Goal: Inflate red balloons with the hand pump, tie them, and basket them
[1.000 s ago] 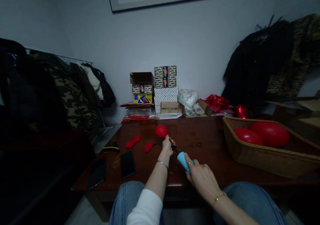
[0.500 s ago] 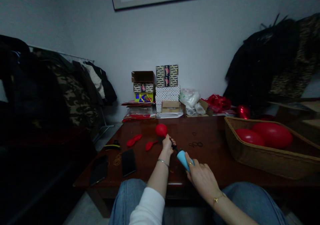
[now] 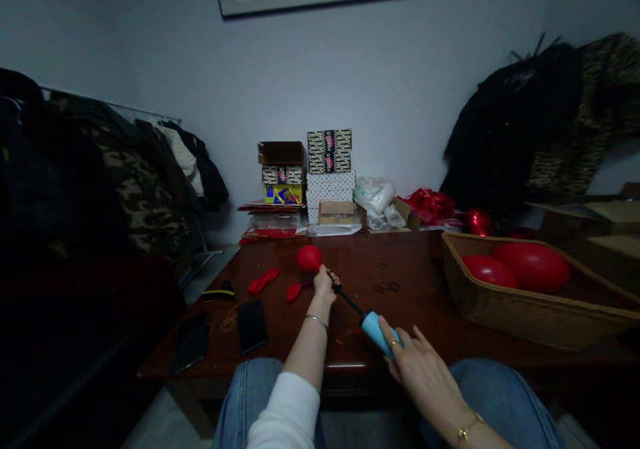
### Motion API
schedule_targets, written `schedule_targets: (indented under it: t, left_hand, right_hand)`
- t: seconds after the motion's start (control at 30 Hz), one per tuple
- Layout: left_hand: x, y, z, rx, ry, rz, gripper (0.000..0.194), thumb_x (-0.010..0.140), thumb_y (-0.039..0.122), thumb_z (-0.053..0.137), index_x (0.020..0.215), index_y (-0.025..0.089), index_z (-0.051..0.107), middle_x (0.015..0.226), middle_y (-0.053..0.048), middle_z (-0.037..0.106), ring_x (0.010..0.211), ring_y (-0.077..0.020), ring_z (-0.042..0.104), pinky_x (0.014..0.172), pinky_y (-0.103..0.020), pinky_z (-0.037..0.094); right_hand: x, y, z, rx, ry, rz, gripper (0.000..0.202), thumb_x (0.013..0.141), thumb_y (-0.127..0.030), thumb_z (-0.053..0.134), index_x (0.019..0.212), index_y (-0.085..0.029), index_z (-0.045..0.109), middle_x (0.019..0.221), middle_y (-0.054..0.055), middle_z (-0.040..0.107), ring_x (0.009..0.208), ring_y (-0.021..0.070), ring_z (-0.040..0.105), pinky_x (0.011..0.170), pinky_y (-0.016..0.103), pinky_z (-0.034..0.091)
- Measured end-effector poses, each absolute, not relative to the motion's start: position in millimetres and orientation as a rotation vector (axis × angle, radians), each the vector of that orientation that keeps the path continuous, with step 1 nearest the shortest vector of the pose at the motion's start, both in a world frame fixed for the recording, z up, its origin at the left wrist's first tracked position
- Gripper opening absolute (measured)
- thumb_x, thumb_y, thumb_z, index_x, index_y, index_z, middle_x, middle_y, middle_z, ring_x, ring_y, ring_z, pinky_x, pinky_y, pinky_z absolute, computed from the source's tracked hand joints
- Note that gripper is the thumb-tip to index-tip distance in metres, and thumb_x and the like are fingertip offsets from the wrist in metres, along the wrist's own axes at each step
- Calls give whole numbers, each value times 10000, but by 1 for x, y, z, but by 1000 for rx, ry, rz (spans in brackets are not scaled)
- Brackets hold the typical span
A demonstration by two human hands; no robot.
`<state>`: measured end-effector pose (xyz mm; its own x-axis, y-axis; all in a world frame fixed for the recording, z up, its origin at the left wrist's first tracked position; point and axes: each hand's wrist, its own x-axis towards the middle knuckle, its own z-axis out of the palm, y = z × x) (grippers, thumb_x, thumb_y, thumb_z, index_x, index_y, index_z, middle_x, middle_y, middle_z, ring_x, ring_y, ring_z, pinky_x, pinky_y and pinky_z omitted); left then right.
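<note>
A small, partly inflated red balloon sits on the tip of a hand pump with a light blue barrel and a black rod. My left hand is closed round the balloon's neck and the pump's black end. My right hand grips the blue barrel, nearer to me, with some fingers partly lifted. Two flat red balloons, one at the left and another beside my left hand, lie on the brown table.
A wicker basket with large red balloons stands at the right. Two dark phones, one nearer the middle, a yellow-black item and dark rings lie on the table. Stacked boxes stand behind.
My right hand and the blue barrel have moved back toward me and right, away from my left hand, so more of the black rod shows. The view has shifted slightly.
</note>
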<state>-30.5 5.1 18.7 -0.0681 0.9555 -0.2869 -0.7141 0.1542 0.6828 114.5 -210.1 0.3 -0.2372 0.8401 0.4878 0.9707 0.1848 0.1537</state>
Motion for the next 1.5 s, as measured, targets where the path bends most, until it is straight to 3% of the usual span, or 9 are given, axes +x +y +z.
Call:
schedule_targets:
  t: [0.37, 0.6, 1.03, 1.5]
  left_hand:
    - [-7, -11, -1, 404, 875, 1364, 251, 883, 334, 441, 682, 189, 398, 458, 49, 415, 350, -74, 393, 396, -188, 330]
    - [-12, -7, -6, 401, 866, 1368, 303, 858, 392, 482, 653, 191, 385, 447, 67, 371, 331, -62, 351, 376, -180, 294]
    - [-43, 10, 10, 369, 869, 1464, 288, 890, 329, 438, 647, 189, 374, 453, 67, 360, 335, -59, 344, 372, -171, 262]
    - [-22, -13, 11, 346, 824, 1449, 267, 888, 337, 438, 673, 186, 391, 472, 56, 391, 348, -69, 380, 385, -178, 283]
  right_hand:
    - [86, -162, 15, -1822, -2206, -588, 542, 818, -154, 484, 1350, -159, 380, 862, 60, 619, 758, 169, 613, 994, 417, 329]
    - [86, -172, 9, -1789, -2193, -571, 569, 811, -162, 492, 1364, -167, 357, 871, 51, 619, 694, 158, 609, 997, 421, 332]
    - [130, -221, -5, -1604, -2224, -578, 660, 811, -161, 506, 1412, -167, 234, 981, 56, 623, 858, 177, 617, 1029, 446, 348]
    - [100, -181, 22, -1775, -2262, -494, 532, 826, -194, 498, 1338, -98, 392, 887, 73, 641, 772, 169, 624, 1027, 404, 321]
